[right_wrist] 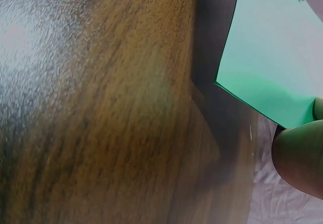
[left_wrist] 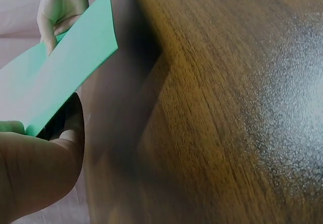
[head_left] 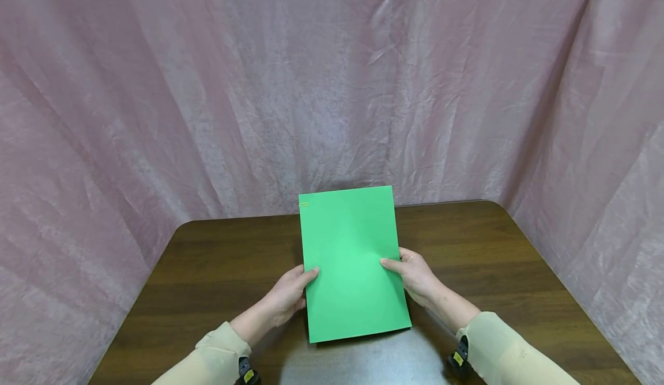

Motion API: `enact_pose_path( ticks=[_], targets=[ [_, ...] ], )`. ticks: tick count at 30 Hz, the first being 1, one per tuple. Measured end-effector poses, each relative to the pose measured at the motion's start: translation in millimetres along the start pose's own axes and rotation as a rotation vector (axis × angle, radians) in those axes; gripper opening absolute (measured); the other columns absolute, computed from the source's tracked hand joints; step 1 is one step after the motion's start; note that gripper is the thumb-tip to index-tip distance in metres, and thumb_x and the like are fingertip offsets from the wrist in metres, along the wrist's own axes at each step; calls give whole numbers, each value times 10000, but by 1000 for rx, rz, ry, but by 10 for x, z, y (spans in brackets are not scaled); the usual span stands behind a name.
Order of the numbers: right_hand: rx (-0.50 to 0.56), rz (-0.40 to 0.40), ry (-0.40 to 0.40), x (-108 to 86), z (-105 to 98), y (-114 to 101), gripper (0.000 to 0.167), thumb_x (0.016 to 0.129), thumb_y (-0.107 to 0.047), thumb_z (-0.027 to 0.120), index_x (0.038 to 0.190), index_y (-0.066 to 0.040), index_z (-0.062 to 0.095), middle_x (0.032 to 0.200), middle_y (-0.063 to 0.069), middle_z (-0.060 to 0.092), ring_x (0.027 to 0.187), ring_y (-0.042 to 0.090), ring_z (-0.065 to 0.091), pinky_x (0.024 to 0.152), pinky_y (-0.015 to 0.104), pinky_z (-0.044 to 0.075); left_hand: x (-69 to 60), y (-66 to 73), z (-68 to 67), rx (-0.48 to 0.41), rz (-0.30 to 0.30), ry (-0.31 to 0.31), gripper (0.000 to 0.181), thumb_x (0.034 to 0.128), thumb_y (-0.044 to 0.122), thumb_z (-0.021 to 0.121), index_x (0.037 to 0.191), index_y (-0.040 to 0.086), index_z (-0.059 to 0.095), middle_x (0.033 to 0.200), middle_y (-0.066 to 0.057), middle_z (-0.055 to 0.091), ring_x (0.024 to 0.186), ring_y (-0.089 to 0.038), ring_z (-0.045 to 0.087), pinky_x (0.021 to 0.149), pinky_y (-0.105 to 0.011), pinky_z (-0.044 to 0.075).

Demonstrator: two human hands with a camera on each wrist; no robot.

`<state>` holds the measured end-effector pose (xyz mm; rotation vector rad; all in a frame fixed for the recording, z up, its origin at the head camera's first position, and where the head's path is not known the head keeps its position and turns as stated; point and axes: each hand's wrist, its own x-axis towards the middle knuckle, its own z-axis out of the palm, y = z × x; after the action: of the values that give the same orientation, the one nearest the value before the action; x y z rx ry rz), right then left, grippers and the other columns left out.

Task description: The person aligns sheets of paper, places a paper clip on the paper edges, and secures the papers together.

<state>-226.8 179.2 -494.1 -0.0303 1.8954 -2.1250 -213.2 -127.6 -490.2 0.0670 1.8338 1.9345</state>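
Observation:
Both hands hold a green sheet of paper or thin stack [head_left: 353, 258] above the table, upright in its long direction and slightly tilted. A small yellow paper clip [head_left: 304, 204] sits at its top left corner. The left hand [head_left: 285, 295] grips the left edge, thumb on the front and fingers behind. The right hand [head_left: 417, 275] grips the right edge the same way, its thumb lying on the green face. In the left wrist view the lower edge of the green paper [left_wrist: 83, 62] hangs clear of the table. Most fingers are hidden behind the paper.
A dark brown wooden table [head_left: 207, 270] with rounded far corners lies below, a bright glare patch near its front. Pink velvety curtains [head_left: 311, 85] hang behind the table and along both sides. Dark bands with yellow marks sit on both wrists.

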Motion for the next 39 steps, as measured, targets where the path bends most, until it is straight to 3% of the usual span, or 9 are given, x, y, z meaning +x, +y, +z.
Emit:
enact_pose_path(
  ticks=[10, 20, 32, 39],
  targets=[
    [-2, 23, 11, 2, 24, 21, 442, 1035, -106, 610, 1414, 94, 501, 1144, 110, 717, 966, 208, 709, 813, 376, 590, -34, -15, -28, 16, 18, 0, 491, 1084, 273, 548, 1420, -81, 499, 1159, -134, 710, 1007, -220, 709, 856, -373, 592],
    [-14, 46, 28, -32, 63, -42, 437, 1034, -88, 598, 1408, 107, 486, 1113, 128, 713, 928, 208, 709, 793, 366, 588, 3, 3, -56, 41, 13, 56, 366, 1057, 234, 600, 1268, -63, 634, 941, -78, 761, 801, -146, 728, 707, -283, 594],
    [-92, 83, 36, -20, 11, -141, 421, 1041, -110, 587, 1391, 106, 498, 1126, 126, 706, 942, 189, 695, 828, 355, 570, 47, 52, -53, 45, 12, 86, 371, 1055, 224, 604, 1285, -67, 623, 968, -95, 753, 822, -173, 728, 725, -325, 607],
    [-156, 119, 84, -43, -81, -139, 296, 1007, -135, 639, 1222, 64, 602, 985, 86, 707, 852, 194, 694, 782, 366, 575, 69, 50, -85, 64, -1, 120, 355, 1052, 225, 607, 1258, -62, 640, 917, -69, 751, 776, -154, 721, 684, -297, 598]
  ],
)
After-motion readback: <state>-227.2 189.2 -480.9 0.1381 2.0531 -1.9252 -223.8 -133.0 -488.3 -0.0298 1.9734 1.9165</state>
